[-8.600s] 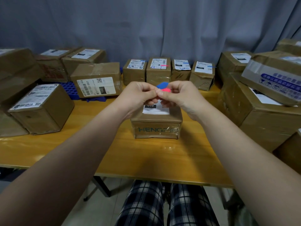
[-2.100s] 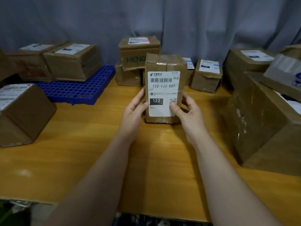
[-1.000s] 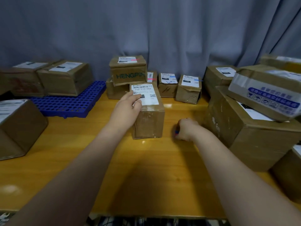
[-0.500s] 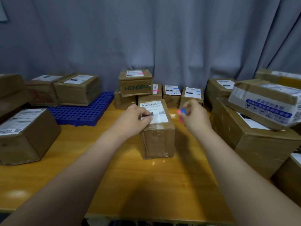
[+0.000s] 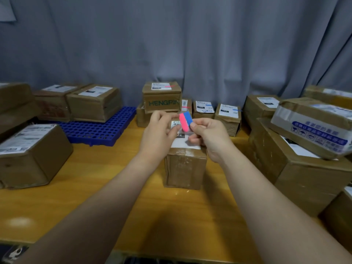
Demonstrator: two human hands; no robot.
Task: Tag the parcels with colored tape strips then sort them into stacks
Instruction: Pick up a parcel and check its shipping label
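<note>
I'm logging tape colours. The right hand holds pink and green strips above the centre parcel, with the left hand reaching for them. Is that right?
Nearly, but nothing there is green. The head view shows the right hand pinching pink and blue strips above the centre parcel, with the left hand reaching for them.

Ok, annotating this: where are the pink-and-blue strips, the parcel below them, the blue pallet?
pink-and-blue strips [image 5: 184, 121]: head view, pink part.
parcel [image 5: 185, 168]: head view, front face.
blue pallet [image 5: 99, 130]: head view, top grid.
</note>
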